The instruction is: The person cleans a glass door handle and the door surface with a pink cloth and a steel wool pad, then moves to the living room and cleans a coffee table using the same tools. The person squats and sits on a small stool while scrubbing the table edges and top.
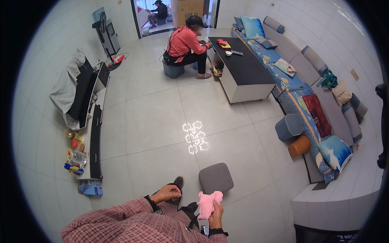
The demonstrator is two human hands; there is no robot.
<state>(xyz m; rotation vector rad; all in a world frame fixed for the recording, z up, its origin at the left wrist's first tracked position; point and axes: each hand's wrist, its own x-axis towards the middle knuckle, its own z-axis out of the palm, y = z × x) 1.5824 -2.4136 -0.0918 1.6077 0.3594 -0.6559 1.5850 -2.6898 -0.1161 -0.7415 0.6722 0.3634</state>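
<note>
In my right hand (216,216) is a soft pink plush item (208,206), gripped at its lower right side. It has an uneven, lobed outline and looks like a small stuffed toy. My left hand (167,193) hangs over my dark shoe (178,182), thumb and fingertips drawn together. Whether something thin is pinched between them is too small to tell. A grey cushioned stool (216,178) stands on the floor just beyond the pink item.
A person (186,45) sits by a black-topped coffee table (243,66). Along the right wall runs a sofa (307,70), with a grey bin (287,129) and an orange basket (299,147) beside it. At left stands a low TV cabinet (96,142). Another person (159,12) sits beyond the doorway.
</note>
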